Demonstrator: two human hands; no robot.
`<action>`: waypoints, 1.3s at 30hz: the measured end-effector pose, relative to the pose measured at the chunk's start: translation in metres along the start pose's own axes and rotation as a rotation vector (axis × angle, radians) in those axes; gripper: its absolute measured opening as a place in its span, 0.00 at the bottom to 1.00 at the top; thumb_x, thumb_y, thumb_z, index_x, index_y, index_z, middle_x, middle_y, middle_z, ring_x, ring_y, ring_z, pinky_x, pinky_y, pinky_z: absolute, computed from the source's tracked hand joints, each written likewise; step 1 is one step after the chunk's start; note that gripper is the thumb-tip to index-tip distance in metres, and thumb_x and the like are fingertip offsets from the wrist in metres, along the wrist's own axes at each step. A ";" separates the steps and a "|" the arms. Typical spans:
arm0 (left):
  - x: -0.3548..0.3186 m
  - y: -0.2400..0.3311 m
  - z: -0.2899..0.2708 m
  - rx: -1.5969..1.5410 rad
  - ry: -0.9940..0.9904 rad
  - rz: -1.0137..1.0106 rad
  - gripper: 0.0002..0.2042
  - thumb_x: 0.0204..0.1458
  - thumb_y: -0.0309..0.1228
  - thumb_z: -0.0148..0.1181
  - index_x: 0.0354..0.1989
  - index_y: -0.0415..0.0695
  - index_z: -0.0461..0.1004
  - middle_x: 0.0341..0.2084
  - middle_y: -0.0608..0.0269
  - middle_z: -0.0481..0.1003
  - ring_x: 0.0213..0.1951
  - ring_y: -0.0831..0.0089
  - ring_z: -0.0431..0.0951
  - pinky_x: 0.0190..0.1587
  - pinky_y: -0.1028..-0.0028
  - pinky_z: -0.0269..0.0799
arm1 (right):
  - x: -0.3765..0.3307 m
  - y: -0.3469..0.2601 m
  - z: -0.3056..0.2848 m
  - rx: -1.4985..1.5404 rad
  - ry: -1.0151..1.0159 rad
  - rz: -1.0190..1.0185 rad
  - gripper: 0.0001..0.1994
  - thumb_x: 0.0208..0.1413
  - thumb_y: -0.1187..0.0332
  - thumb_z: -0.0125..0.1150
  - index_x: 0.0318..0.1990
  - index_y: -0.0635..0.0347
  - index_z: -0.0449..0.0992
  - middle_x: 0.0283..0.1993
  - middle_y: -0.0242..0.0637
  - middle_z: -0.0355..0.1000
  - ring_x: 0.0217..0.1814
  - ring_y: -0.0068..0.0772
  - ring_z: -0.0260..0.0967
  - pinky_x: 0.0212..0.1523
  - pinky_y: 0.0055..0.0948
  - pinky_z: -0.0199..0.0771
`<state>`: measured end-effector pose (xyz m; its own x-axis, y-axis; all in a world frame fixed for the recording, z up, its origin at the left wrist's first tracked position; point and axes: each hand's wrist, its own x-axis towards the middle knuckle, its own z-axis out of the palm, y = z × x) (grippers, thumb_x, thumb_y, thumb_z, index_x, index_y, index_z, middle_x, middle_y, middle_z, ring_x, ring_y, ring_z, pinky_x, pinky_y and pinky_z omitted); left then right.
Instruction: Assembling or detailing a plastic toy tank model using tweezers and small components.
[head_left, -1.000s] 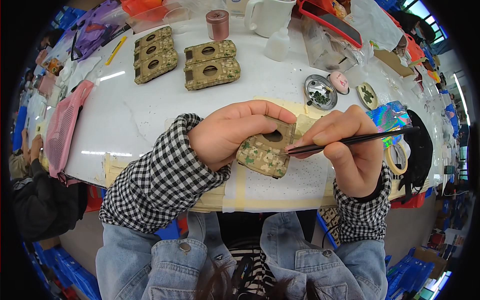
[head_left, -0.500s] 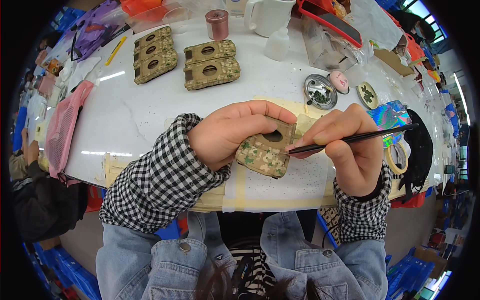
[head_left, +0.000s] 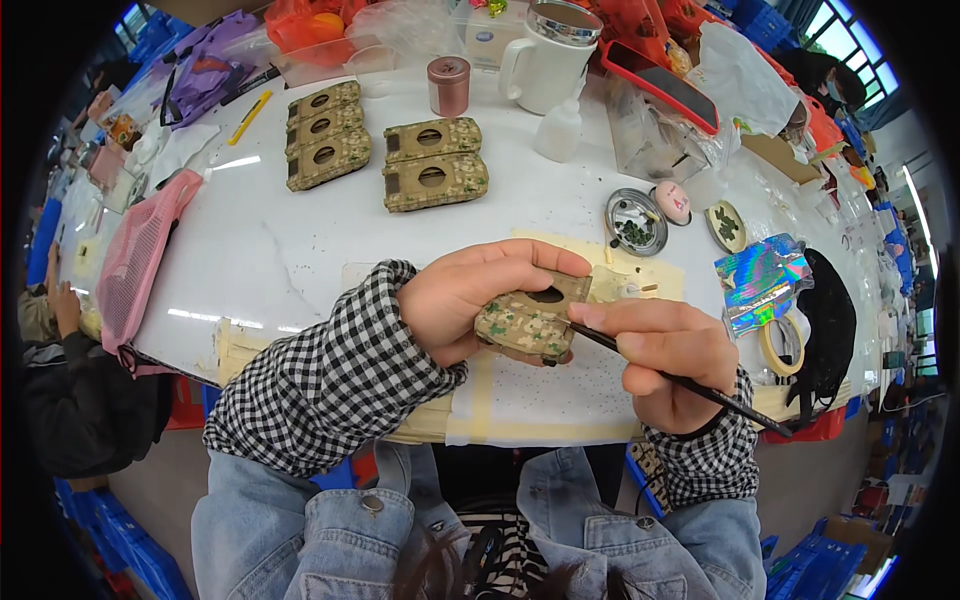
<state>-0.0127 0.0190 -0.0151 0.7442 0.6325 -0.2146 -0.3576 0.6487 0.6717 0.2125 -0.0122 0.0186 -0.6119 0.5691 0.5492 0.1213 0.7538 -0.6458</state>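
My left hand (head_left: 475, 295) grips a small camouflage-patterned part (head_left: 525, 325), tan with green and brown blotches and a dark oval opening, above the near edge of the table. My right hand (head_left: 680, 355) is closed round a slim black tool (head_left: 690, 385), held like a pen. Its tip meets the right side of the camouflage part; whether it is tweezers or a brush I cannot make out. Similar camouflage parts stand in two groups, a pair (head_left: 433, 175) in the middle and several (head_left: 325, 140) farther left. White paper (head_left: 545, 405) with dark specks lies under my hands.
Right of my hands are a round metal dish (head_left: 650, 212) with dark green bits, a small oval dish (head_left: 725, 228), a tape roll (head_left: 783, 345) and a shiny iridescent pouch (head_left: 765, 280). Behind stand a white mug (head_left: 550, 65), a squeeze bottle (head_left: 558, 135) and a pink canister (head_left: 448, 85).
My right hand has come lower, and the black tool's rear end has swung down toward me. The camouflage part is tilted a little differently in my left hand. The whole view has shifted slightly.
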 end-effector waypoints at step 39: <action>0.001 0.000 0.000 0.014 0.014 -0.020 0.19 0.61 0.31 0.43 0.58 0.36 0.62 0.45 0.50 0.72 0.42 0.65 0.78 0.43 0.65 0.79 | 0.001 -0.002 0.000 0.017 0.026 0.049 0.13 0.60 0.61 0.57 0.42 0.61 0.67 0.43 0.57 0.74 0.43 0.49 0.77 0.42 0.38 0.80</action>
<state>-0.0124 0.0193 -0.0154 0.7430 0.6256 -0.2378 -0.3348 0.6551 0.6774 0.2113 -0.0136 0.0203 -0.5854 0.6136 0.5299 0.1373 0.7193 -0.6810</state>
